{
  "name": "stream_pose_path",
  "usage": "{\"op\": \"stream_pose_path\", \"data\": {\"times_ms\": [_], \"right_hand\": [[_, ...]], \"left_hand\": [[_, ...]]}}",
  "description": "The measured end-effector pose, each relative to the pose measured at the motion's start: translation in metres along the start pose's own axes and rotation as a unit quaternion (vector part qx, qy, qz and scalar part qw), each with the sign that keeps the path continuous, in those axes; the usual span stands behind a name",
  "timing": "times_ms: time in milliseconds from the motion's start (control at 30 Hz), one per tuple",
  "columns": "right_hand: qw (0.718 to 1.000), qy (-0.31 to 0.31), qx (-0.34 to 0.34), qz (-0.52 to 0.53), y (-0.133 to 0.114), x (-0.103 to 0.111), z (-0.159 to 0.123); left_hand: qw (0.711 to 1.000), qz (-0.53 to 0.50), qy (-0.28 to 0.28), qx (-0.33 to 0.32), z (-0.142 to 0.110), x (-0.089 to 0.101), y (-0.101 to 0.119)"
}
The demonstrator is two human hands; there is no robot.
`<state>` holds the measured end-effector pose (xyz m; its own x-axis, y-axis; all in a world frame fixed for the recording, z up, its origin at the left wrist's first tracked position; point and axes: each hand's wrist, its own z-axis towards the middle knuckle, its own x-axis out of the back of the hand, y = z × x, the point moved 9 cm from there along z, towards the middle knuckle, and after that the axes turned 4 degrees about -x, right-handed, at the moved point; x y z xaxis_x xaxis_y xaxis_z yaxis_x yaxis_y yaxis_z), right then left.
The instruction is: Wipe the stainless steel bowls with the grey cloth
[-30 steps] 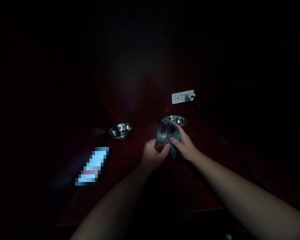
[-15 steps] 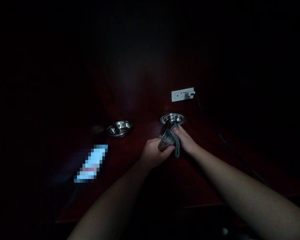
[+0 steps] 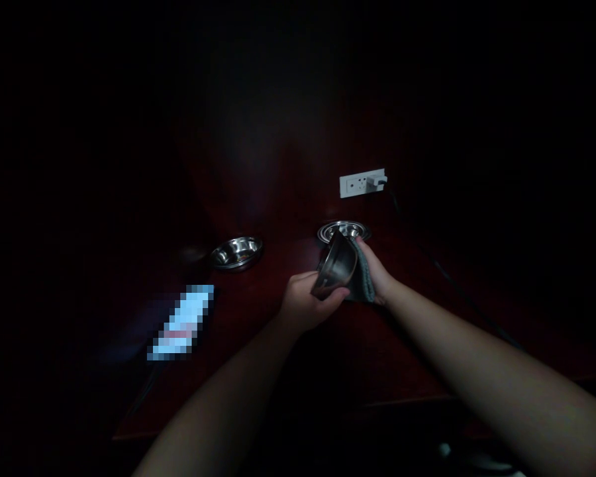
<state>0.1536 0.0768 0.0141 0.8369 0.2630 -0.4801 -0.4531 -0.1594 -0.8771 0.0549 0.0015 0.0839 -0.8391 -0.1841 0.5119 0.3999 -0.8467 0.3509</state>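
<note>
My left hand (image 3: 305, 301) grips a metal bowl (image 3: 336, 265) by its rim, the thumb pressed along the near side. The bowl is tilted on its side above the dark red table. At its right, my right hand (image 3: 376, 271) holds a folded grey-green cloth (image 3: 362, 275) close against the bowl's outer wall; most of its fingers are hidden behind the cloth. Just beyond both hands lies a shiny steel dish (image 3: 345, 230) with a wide rim, partly covered by the held bowl.
Left of the hands, shiny steel bowls (image 3: 237, 253), seemingly stacked, rest on the table (image 3: 258, 298). Nearer on the left lies a lit, pixelated screen (image 3: 183, 324). A white wall socket (image 3: 361, 183) holds a plug, whose dark cable (image 3: 457, 288) runs along the right side.
My right hand has shifted slightly right and turned with the cloth, showing more of the bowl's outer wall. My left hand keeps its grip on the bowl. The view has moved a little.
</note>
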Motion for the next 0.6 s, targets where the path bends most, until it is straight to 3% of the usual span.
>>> {"op": "stream_pose_path", "data": {"times_ms": [167,600], "right_hand": [[0.999,-0.012,-0.032,0.024,0.006,-0.002,0.000],[0.998,-0.016,-0.054,0.028,0.009,-0.004,-0.004]], "left_hand": [[0.999,-0.015,0.032,0.017,0.001,0.005,-0.003],[0.997,-0.052,0.022,0.052,0.001,0.000,-0.013]]}}
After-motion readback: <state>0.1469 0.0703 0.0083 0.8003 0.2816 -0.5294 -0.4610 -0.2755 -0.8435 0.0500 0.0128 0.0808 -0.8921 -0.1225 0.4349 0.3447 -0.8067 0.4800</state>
